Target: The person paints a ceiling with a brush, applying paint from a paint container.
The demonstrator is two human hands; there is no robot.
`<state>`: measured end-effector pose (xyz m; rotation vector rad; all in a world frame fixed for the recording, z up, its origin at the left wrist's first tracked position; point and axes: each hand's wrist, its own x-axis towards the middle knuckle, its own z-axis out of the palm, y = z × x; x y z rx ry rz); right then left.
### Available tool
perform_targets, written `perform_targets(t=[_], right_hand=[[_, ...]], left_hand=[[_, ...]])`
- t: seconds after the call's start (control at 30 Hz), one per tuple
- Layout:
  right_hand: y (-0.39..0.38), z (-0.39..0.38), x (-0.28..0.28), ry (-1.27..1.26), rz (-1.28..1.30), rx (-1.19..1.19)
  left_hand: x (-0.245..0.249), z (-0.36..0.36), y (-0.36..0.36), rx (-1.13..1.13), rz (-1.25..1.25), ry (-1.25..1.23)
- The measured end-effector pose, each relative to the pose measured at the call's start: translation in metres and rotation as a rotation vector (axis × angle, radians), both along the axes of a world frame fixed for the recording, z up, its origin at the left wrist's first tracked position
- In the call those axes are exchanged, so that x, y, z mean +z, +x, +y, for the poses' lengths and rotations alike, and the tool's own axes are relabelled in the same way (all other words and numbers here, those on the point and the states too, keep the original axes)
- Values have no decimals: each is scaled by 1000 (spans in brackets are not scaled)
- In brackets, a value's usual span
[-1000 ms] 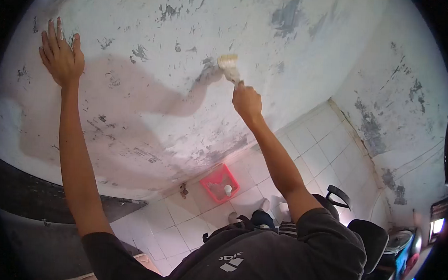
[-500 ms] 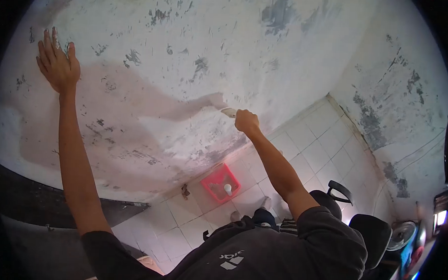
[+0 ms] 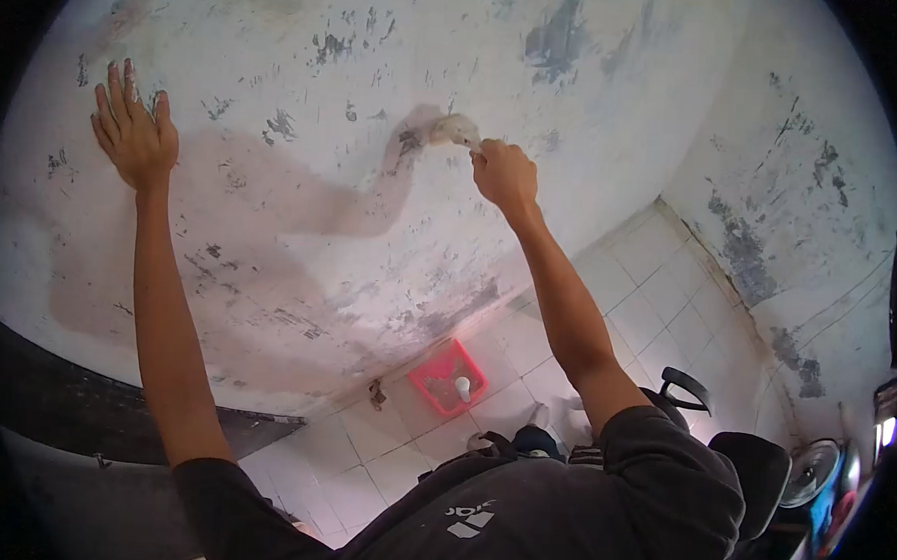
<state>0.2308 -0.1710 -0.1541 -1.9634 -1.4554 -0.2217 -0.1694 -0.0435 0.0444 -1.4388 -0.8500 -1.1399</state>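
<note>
My left hand (image 3: 137, 143) lies flat against the patchy white wall (image 3: 271, 207), fingers spread, with whitish smears on some fingertips. To the right, my right hand (image 3: 505, 174) is closed around the handle of a pale scraper-like tool (image 3: 457, 131). The tool's far end is at the wall surface, beside a dark grey patch; its exact shape is hard to make out. Grey marks and scuffs cover the wall around both hands.
A pink tray (image 3: 448, 378) with a white object inside stands on the tiled floor (image 3: 371, 447) below. A black chair (image 3: 753, 474) is at the lower right, near a fan (image 3: 812, 472). A dark panel (image 3: 113, 405) runs along the lower left.
My right hand and the tool have moved up the wall. My left hand is still flat on the wall; it appears slightly farther right as the view has shifted a little.
</note>
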Motion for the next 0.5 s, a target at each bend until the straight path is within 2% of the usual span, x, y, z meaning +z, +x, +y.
perform_targets(t=[0.2, 0.5], right_hand=[[-6, -4, 51, 115, 34, -17], [-16, -13, 65, 263, 13, -69]], left_hand=[[1, -1, 0, -42, -15, -27], [0, 3, -2, -87, -35, -14]])
